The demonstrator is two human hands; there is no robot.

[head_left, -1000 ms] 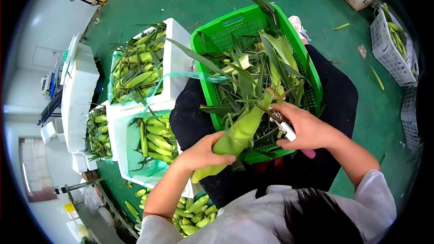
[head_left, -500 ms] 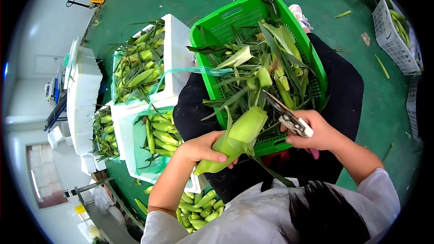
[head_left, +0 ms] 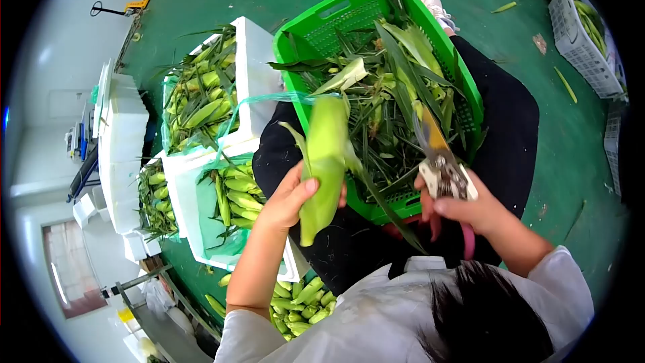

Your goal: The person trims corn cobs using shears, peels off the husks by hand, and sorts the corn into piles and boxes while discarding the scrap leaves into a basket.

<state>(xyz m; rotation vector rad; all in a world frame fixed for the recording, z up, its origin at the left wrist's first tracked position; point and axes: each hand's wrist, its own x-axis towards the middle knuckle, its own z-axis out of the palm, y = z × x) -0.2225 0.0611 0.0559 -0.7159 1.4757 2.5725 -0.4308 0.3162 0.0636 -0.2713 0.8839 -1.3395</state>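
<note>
An ear of corn (head_left: 324, 154) in its green husk stands nearly upright in my left hand (head_left: 290, 198), its upper end slightly blurred. A long loose leaf trails from its right side. My right hand (head_left: 463, 205) is closed around a pair of pruning shears (head_left: 443, 171), whose blades point up over the basket and look parted. One pink handle end shows below the palm. Between my legs sits a green plastic basket (head_left: 293, 87), holding cut husk leaves and stem ends (head_left: 386, 104).
Left of me are white foam boxes (head_left: 255, 74) of husked corn (head_left: 201, 104), with more ears (head_left: 302, 306) piled on the floor beside my left elbow. A white crate (head_left: 583, 60) stands at far right. A yellow-handled pallet jack (head_left: 144, 0) is at upper left.
The ear has turned more upright and moved left, away from the shears. The stem end at its tip has come off. My right hand has shifted slightly right, and the blades have swung upward.
</note>
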